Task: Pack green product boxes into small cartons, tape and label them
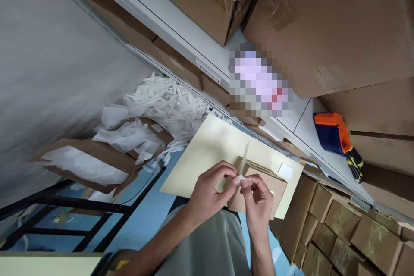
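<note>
Over a cream board [190, 164], my left hand [208, 187] and my right hand [259, 200] meet with their fingertips pinched. Between them is a thin white strip [245, 157], its narrow end pointing up and away; whether it is paper or plastic I cannot tell. Just below and behind my fingers sits a small brown cardboard box [267, 181], partly covered by both hands. A white square piece [286, 170] lies beside the box, near the board's right end.
White strips [168, 99] are heaped on the floor at left, near an open carton [93, 161] with white wrapping. A shelf [181, 21] bears large cartons and an orange-and-blue tool [333, 131]. Stacked boxes [346, 220] stand lower right; a black metal frame [80, 200] is lower left.
</note>
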Motion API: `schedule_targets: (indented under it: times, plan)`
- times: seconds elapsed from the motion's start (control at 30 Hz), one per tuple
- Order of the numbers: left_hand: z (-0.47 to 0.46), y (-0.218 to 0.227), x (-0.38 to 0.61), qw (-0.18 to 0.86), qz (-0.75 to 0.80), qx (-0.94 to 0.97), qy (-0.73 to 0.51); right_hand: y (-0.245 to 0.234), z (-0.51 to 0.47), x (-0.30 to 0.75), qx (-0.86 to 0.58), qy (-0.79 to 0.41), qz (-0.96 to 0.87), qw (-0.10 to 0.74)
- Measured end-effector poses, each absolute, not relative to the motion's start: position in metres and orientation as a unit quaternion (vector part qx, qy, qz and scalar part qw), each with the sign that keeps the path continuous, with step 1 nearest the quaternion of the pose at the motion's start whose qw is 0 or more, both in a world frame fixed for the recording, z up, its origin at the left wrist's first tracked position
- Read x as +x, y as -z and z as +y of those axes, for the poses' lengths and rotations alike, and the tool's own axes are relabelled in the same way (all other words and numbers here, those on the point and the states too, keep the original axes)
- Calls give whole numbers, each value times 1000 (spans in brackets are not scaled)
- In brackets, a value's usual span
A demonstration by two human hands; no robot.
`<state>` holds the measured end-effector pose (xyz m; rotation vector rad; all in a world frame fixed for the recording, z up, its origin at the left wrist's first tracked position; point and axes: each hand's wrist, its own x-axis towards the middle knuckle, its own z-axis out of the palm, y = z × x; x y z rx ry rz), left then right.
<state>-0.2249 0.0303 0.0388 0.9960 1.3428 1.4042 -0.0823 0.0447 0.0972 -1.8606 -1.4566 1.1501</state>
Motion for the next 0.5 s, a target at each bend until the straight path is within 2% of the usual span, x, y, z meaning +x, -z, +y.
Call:
schedule_targets:
  times: [0.27,0.43,0.5]
  plan:
    - [20,-12,-272,415,648,334,-544,-102,48,-71,-717,-411,-482,290]
    - [21,15,-328,378,768,181,-485,-109,44,-54,-710,-446,-438,325]
    - [26,32,-356,331,805,136,-474,-115,41,-47,-707,-448,-428,342]
